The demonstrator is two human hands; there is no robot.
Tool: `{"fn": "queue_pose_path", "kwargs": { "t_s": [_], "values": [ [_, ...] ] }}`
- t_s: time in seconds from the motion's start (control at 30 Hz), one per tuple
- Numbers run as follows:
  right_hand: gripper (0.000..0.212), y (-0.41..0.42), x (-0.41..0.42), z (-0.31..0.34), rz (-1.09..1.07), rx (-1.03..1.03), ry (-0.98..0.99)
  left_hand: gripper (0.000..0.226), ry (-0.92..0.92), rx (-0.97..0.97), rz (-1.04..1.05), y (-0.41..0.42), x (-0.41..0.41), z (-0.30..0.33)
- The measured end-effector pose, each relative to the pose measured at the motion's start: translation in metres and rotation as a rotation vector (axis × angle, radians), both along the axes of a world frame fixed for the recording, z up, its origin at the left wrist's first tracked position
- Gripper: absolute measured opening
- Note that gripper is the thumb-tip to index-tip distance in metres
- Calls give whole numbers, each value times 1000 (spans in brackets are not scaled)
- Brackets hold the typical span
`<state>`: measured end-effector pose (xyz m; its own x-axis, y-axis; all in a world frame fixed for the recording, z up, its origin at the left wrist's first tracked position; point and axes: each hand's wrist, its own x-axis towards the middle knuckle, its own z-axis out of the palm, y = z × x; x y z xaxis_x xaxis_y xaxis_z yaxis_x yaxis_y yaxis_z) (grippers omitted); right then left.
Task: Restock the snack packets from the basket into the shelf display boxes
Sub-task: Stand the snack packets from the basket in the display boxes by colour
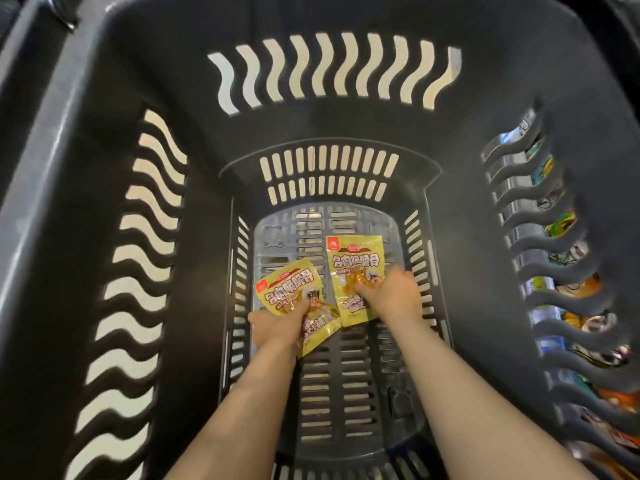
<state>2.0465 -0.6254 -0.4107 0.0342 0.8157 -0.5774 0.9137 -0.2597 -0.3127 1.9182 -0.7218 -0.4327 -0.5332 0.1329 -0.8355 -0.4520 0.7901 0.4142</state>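
Forearms reach deep into the basket (104, 140). Our left hand (277, 325) pinches the left packet (294, 296); right hand (394, 292) grips the right packet (355, 268), both on the basket floor. We lift straight up, clearing the walls. Shelf stock (575, 289) shows right.

Place: shop.
Evidence: dark slotted shopping basket (346, 126) filling the frame; colourful packaged goods (568, 289) glimpsed through its right-side slots.
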Motion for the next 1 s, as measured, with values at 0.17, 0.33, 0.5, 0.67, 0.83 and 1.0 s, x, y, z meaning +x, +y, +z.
{"fn": "queue_pose_path", "kwargs": {
  "t_s": [0.17,0.33,0.5,0.67,0.83,1.0],
  "values": [
    [46,4,4,-9,-205,-173,205,59,47,47,-37,-4,-2,-4],
    [39,3,6,-6,-244,-249,292,33,-38,179,-189,-5,-5,1],
    [46,0,5,2,-238,-186,283,29,-57,153,-226,-4,-7,4],
    [42,1,5,21,-228,-117,296,21,-12,169,-264,-4,-18,18],
    [37,-8,10,64,-209,-66,324,40,91,245,-277,0,-13,52],
    [34,-26,19,119,-270,12,463,25,-8,372,-187,-3,-8,106]
  ]
}}
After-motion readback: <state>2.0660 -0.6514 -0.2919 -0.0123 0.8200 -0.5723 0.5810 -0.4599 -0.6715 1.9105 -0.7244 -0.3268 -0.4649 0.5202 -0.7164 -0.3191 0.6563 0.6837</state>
